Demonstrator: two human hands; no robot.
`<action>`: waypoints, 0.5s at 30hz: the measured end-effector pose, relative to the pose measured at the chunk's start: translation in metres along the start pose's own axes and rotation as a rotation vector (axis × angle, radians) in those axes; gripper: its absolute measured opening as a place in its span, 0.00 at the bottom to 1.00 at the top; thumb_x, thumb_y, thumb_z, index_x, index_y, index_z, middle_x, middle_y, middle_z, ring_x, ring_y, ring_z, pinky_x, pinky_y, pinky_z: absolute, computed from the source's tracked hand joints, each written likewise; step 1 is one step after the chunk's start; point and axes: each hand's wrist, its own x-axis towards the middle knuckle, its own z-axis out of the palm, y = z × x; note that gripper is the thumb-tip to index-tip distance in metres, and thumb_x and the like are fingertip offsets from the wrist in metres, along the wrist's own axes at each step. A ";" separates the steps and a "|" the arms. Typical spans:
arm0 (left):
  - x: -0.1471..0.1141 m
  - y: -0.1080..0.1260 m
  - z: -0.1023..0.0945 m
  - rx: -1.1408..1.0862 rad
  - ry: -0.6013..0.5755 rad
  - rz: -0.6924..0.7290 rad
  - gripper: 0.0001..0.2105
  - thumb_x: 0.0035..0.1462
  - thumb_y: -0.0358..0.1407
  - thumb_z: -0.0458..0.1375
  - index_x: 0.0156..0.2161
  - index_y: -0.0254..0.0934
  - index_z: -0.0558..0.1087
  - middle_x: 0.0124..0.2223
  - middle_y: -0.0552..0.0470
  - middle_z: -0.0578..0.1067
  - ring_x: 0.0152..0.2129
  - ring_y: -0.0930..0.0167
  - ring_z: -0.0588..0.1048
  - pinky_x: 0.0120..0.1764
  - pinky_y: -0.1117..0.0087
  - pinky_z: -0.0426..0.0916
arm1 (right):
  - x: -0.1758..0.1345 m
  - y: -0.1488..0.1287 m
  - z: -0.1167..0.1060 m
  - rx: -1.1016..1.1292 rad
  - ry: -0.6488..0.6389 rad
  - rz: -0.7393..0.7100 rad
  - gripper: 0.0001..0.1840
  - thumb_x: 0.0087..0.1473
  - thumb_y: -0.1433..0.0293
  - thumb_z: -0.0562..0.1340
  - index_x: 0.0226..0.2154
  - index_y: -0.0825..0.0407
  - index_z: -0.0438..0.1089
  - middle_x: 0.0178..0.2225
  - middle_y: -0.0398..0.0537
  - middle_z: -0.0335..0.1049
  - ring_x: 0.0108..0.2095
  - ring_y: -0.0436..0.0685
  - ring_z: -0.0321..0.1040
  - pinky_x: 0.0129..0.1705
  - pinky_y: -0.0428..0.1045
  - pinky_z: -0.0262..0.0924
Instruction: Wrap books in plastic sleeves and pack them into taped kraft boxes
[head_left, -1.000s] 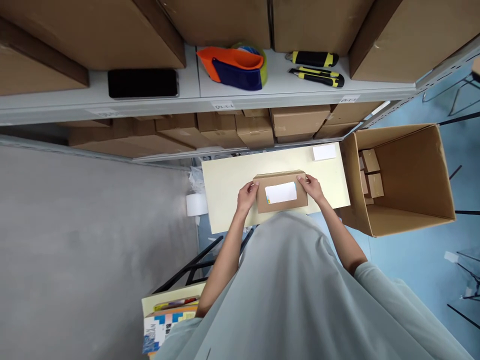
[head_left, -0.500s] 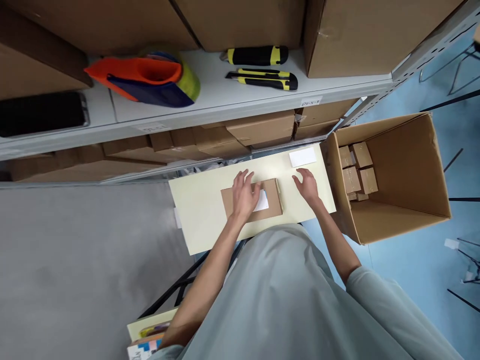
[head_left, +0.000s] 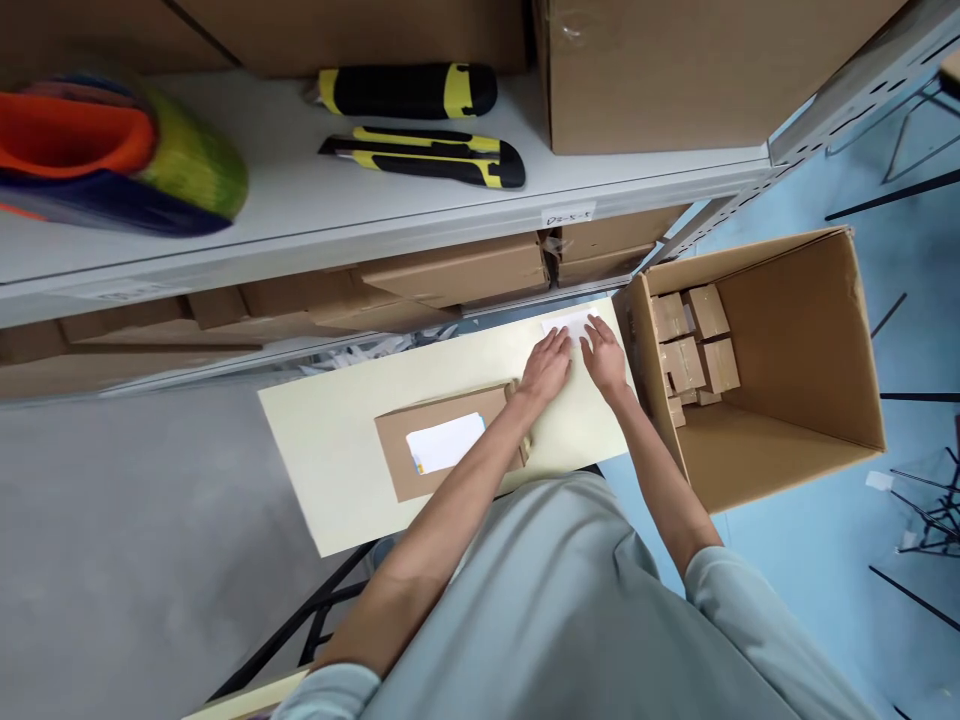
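A white paper slip [head_left: 564, 322] lies at the far right end of the cream work board [head_left: 330, 420]. My left hand [head_left: 546, 364] rests at the slip's near edge, its fingers stretched out and touching or just over it. Beside it, my right hand [head_left: 604, 358] is at the slip's right side, thumb and forefinger apart over the paper. Whether either hand lifts the slip cannot be told. Left of my hands, a flat brown cardboard box [head_left: 394, 445] with a white label [head_left: 445, 443] lies on the board, partly covered by my left forearm.
An open carton [head_left: 802, 350] holding several small boxes [head_left: 684, 362] stands against the board's right side. Above, a grey shelf [head_left: 277, 190] bears two utility knives [head_left: 427, 155], an orange-and-blue item [head_left: 82, 150] beside a yellow-green roll, and large cartons [head_left: 697, 70].
My left hand has left the labelled box and moved right to the slip. My right hand has moved forward onto it. The camera view has shifted, showing things on the left further left.
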 end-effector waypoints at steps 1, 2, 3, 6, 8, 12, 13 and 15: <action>0.006 0.004 0.003 0.006 -0.010 0.014 0.26 0.66 0.27 0.53 0.68 0.31 0.70 0.76 0.37 0.63 0.75 0.57 0.60 0.74 0.53 0.58 | -0.001 0.006 -0.002 0.004 0.026 0.022 0.21 0.74 0.69 0.55 0.62 0.55 0.74 0.71 0.60 0.65 0.73 0.62 0.60 0.75 0.60 0.58; 0.013 0.009 0.005 0.013 -0.016 0.025 0.25 0.66 0.27 0.53 0.68 0.29 0.70 0.76 0.36 0.63 0.74 0.57 0.61 0.74 0.54 0.58 | -0.002 0.012 -0.004 0.006 0.041 0.040 0.22 0.75 0.68 0.54 0.63 0.56 0.73 0.71 0.61 0.65 0.72 0.63 0.60 0.74 0.61 0.58; 0.019 0.015 0.007 0.020 -0.017 0.034 0.25 0.67 0.27 0.52 0.67 0.29 0.71 0.76 0.35 0.63 0.74 0.57 0.62 0.74 0.54 0.59 | -0.003 0.017 -0.005 0.006 0.047 0.056 0.22 0.75 0.67 0.53 0.63 0.56 0.72 0.71 0.61 0.65 0.72 0.64 0.62 0.74 0.62 0.59; 0.037 0.032 0.014 0.036 0.007 0.043 0.23 0.68 0.26 0.51 0.65 0.31 0.73 0.75 0.36 0.64 0.74 0.57 0.62 0.73 0.54 0.61 | -0.006 0.032 -0.007 0.009 0.045 0.102 0.23 0.74 0.67 0.53 0.64 0.58 0.71 0.69 0.65 0.67 0.70 0.65 0.64 0.73 0.63 0.60; 0.046 0.042 0.018 0.042 0.026 0.022 0.22 0.69 0.27 0.50 0.64 0.32 0.74 0.75 0.37 0.64 0.73 0.56 0.62 0.72 0.53 0.63 | -0.009 0.039 -0.006 0.018 0.048 0.119 0.23 0.74 0.68 0.53 0.64 0.59 0.71 0.68 0.66 0.68 0.69 0.65 0.65 0.73 0.63 0.60; 0.053 0.047 0.024 0.048 0.050 -0.030 0.20 0.68 0.26 0.51 0.60 0.36 0.77 0.73 0.39 0.69 0.70 0.56 0.66 0.68 0.52 0.68 | -0.017 0.046 -0.004 0.048 0.100 0.127 0.22 0.73 0.68 0.53 0.62 0.56 0.72 0.65 0.63 0.72 0.67 0.65 0.68 0.72 0.64 0.61; 0.053 0.045 0.024 0.049 0.056 -0.031 0.20 0.68 0.25 0.51 0.58 0.37 0.78 0.72 0.40 0.70 0.69 0.57 0.67 0.68 0.53 0.68 | -0.019 0.047 -0.004 0.054 0.116 0.128 0.22 0.73 0.68 0.53 0.62 0.56 0.72 0.65 0.63 0.73 0.67 0.65 0.69 0.72 0.64 0.62; 0.053 0.042 0.025 0.048 0.068 -0.029 0.19 0.68 0.26 0.51 0.56 0.37 0.79 0.71 0.42 0.71 0.68 0.58 0.69 0.68 0.55 0.68 | -0.024 0.047 -0.005 0.062 0.133 0.131 0.22 0.73 0.68 0.53 0.61 0.57 0.73 0.64 0.63 0.73 0.65 0.65 0.70 0.71 0.63 0.63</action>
